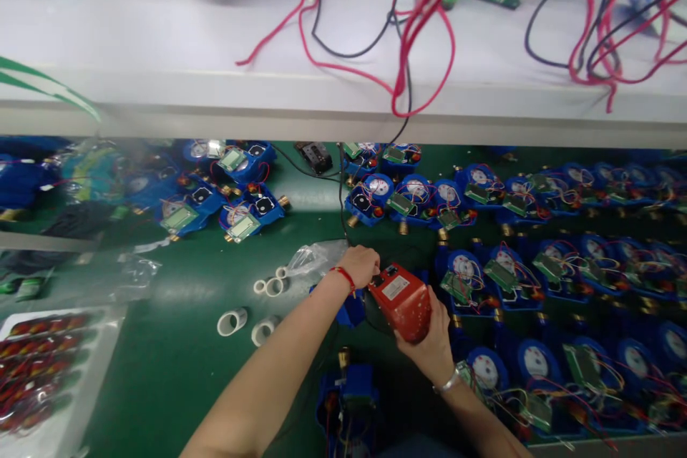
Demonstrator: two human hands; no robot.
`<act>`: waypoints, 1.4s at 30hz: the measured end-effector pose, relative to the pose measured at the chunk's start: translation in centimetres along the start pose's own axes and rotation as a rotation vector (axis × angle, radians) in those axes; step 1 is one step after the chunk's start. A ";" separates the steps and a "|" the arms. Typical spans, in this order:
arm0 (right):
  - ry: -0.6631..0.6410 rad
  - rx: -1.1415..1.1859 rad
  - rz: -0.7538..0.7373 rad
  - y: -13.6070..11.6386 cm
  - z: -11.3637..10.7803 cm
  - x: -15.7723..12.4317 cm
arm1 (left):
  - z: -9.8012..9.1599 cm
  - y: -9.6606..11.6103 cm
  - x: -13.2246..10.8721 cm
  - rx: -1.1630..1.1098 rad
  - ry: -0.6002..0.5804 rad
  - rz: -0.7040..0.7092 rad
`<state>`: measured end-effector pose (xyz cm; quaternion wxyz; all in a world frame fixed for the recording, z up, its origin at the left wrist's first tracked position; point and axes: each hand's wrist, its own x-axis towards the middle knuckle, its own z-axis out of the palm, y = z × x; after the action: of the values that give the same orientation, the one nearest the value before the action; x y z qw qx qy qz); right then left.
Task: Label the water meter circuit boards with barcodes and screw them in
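Observation:
A red box-shaped device [405, 300] with a white label and small black fittings at its far end is tilted above the green bench. Its near right side rests in my right hand [434, 343], whose fingers wrap round the casing. At the far left end of the device, my left hand [363, 265] is closed, fingers curled by the black fittings; what they pinch is hidden. Below the left wrist lies a small blue piece [351, 309], partly covered. Nearest to me stands a blue meter [348, 401] with a brass end and wires.
Rows of blue meters [502, 275] with circuit boards and loose wires fill the right side. White rings [232, 322] and a clear plastic bag [316, 257] lie left of my hands. A white shelf [215, 96] with dangling red wires [397, 79] overhangs the bench. A tray [101, 358] stands at left.

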<state>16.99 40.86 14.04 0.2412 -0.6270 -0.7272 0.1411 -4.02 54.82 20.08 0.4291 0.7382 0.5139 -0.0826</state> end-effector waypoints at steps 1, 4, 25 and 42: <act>0.003 -0.002 -0.004 0.0 0.0 0.0 | 0.1 0.0 -0.1 -0.009 0.004 0.004; 0.010 -0.012 -0.006 0.0 0.0 -0.1 | 0.4 -0.4 -0.6 -0.049 0.026 0.035; 0.002 -0.017 0.009 -0.1 -0.2 -0.1 | 0.7 -0.6 0.6 -0.022 -0.050 0.112; -0.009 -0.142 0.261 -1.7 2.4 5.3 | 6.0 -3.8 -17.8 -0.432 1.033 -0.360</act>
<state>13.81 46.03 13.82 0.1725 -0.7313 -0.6485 0.1221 -13.40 38.66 24.24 0.2431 0.4797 0.7789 0.3226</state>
